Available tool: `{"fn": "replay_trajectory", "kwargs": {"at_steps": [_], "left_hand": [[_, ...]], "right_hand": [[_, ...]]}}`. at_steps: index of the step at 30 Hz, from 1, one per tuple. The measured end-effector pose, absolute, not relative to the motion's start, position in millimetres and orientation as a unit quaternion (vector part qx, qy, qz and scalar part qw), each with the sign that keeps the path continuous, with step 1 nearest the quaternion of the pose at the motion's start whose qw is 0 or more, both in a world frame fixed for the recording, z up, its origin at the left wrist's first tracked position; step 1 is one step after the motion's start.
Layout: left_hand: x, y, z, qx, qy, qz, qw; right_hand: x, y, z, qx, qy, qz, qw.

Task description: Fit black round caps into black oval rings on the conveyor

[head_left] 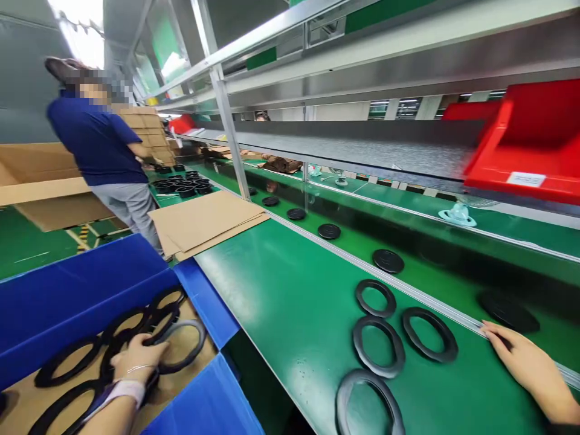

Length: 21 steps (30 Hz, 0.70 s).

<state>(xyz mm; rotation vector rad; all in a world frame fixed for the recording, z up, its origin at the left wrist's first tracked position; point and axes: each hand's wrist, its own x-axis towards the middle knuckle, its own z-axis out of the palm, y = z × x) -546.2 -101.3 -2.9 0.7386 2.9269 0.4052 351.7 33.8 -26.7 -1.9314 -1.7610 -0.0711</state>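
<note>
My left hand (136,361) reaches into a blue bin (81,284) and its fingers close on a black rubber ring (181,347) among several like it. My right hand (521,359) rests flat, fingers together, on the metal edge rail of the green table, holding nothing. Beside it, several black rings (378,347) lie flat on the green table (290,290), the nearest one (429,334) just left of my fingertips. A black disc (510,311) on the conveyor lies just beyond my right hand.
Black discs (388,261) ride in a row on the green conveyor. Flat cardboard sheets (206,220) lie at the table's far end. A person in a blue shirt (102,148) stands at left by cardboard boxes. Red bins (530,142) sit on the shelf at right.
</note>
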Motion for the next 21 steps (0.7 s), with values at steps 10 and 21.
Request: {"fn": "replay_trajectory", "kwargs": {"at_steps": [10,21], "left_hand": [[-386,14,83,0.666,0.729,0.133,0.085],[-231,44,65,0.812,0.551,0.136,0.135]], "right_hand": [[346,27,-22,-0.717,-0.650,0.010,0.251],[349,19,-7,-0.710,-0.661,-0.015,0.244]]}}
